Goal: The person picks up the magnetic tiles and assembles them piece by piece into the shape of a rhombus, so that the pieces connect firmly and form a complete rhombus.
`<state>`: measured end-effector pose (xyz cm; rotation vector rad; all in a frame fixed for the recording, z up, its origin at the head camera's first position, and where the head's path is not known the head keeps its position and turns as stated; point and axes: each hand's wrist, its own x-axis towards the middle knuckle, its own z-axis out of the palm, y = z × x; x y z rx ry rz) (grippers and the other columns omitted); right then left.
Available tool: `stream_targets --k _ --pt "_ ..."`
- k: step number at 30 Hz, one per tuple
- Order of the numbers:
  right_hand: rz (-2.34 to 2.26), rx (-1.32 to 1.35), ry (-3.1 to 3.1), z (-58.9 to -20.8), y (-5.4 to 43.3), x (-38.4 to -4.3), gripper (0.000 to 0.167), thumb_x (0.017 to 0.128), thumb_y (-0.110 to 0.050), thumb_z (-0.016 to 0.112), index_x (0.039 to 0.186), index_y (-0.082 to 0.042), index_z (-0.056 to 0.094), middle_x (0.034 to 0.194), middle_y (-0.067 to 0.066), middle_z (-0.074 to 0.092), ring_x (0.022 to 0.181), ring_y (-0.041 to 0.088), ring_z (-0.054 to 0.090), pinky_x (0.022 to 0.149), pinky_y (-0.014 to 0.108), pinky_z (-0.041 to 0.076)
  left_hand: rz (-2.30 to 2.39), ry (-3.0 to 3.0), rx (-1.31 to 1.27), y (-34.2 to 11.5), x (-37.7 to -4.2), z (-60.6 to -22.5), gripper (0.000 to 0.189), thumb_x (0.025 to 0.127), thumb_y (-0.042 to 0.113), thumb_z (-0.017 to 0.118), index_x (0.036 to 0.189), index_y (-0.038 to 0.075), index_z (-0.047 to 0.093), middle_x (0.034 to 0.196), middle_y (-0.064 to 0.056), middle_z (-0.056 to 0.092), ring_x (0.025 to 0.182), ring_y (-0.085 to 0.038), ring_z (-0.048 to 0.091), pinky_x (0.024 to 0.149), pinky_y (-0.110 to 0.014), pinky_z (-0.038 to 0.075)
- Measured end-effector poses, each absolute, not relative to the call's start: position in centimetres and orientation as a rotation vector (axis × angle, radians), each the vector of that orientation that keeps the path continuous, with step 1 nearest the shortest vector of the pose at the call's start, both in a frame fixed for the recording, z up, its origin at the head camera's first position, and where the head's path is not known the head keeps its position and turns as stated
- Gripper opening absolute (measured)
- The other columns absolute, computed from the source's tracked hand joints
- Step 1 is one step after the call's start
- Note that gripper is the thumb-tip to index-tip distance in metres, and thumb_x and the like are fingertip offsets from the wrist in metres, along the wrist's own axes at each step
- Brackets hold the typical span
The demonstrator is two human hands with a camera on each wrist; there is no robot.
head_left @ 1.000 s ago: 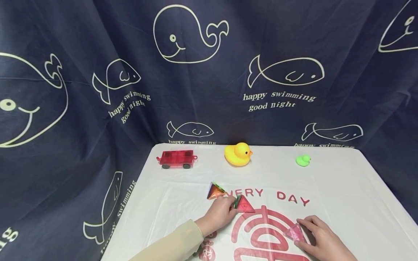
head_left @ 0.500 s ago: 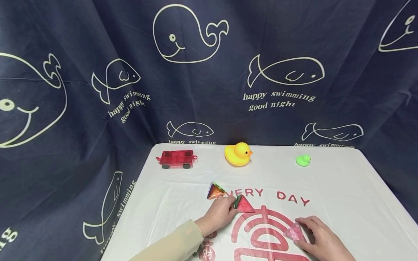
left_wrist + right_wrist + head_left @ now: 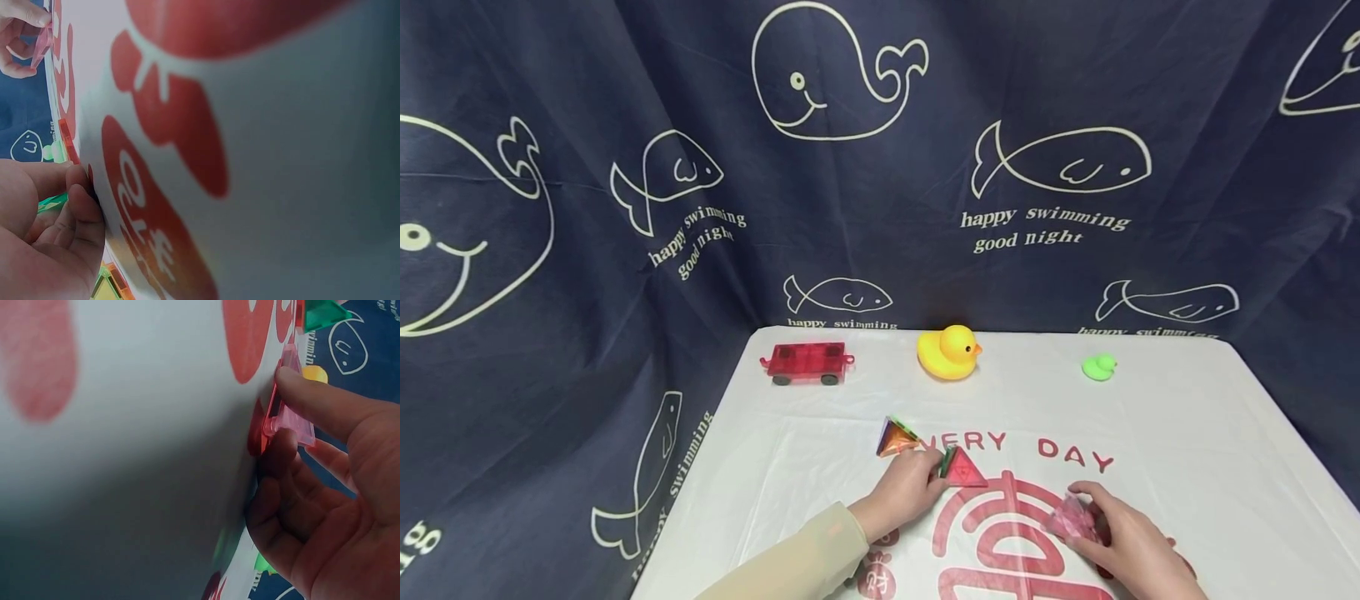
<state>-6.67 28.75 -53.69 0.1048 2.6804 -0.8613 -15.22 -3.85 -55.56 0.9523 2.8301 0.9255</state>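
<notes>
Orange pyramid (image 3: 897,438) and red pyramid (image 3: 964,469) look built, left hand (image 3: 904,492) pinching the red! Right hand's (image 3: 1126,535) fingers clamp pink pyramid (image 3: 1070,518), nearer the desk's (image 3: 1195,400) right edge, seemingly not yet settled.

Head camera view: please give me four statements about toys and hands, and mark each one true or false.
1. The yellow toy duck sits between the red toy wagon and the green toy duck. True.
2. The right grip holds the green toy duck. False: it holds the pink triangular piece.
3. The left grip holds the red-and-green triangular piece. True.
4. The red toy wagon lies upside down. False: it stands on its wheels.
</notes>
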Motion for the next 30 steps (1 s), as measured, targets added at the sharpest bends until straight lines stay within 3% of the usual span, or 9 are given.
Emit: stream_targets --k 9,17,23,26,30 --pt "-0.858 -0.093 2.876 -53.7 28.1 -6.9 0.066 0.078 -0.031 0.093 0.131 -0.014 0.057 0.086 -0.004 0.058 0.074 0.013 0.051 0.065 0.031 0.043 0.931 2.832 0.939 -3.8 -15.2 -55.3 0.028 0.093 0.015 0.079 0.076 0.016 0.057 0.060 0.014 0.043 0.053 0.001 0.037 0.050 -0.018 0.031" --pt "-0.829 -0.194 2.984 -53.8 27.2 -7.6 0.066 0.078 -0.021 0.093 0.133 -0.013 0.059 0.084 -0.007 0.056 0.069 0.009 0.048 0.063 0.033 0.042 0.928 2.847 0.946 -3.8 -15.1 -55.2 0.028 0.092 0.014 0.079 0.075 0.015 0.056 0.060 0.014 0.043 0.053 0.001 0.037 0.049 -0.017 0.030" --pt "-0.821 -0.182 2.998 -53.5 26.2 -8.5 0.070 0.079 -0.017 0.092 0.139 -0.001 0.058 0.093 0.003 0.065 0.077 0.017 0.053 0.069 0.041 0.048 0.917 2.845 0.945 -3.8 -15.2 -55.2 0.030 0.094 0.017 0.079 0.075 0.016 0.055 0.060 0.013 0.042 0.054 0.001 0.036 0.050 -0.017 0.030" --pt "-0.812 -0.164 2.992 -53.4 25.8 -9.0 0.065 0.081 -0.016 0.090 0.135 0.003 0.061 0.108 0.014 0.069 0.091 0.026 0.062 0.080 0.051 0.053 0.919 2.840 0.943 -3.9 -15.2 -55.3 0.030 0.094 0.017 0.079 0.075 0.016 0.055 0.060 0.013 0.042 0.054 0.001 0.036 0.050 -0.018 0.030" --pt "-0.854 -0.166 2.971 -53.4 25.3 -9.6 0.050 0.083 -0.016 0.088 0.125 0.001 0.068 0.101 0.010 0.069 0.089 0.025 0.063 0.078 0.047 0.054 0.928 2.835 0.941 -3.9 -15.2 -55.4 0.028 0.094 0.018 0.079 0.076 0.015 0.057 0.060 0.013 0.043 0.054 0.001 0.037 0.050 -0.018 0.031"
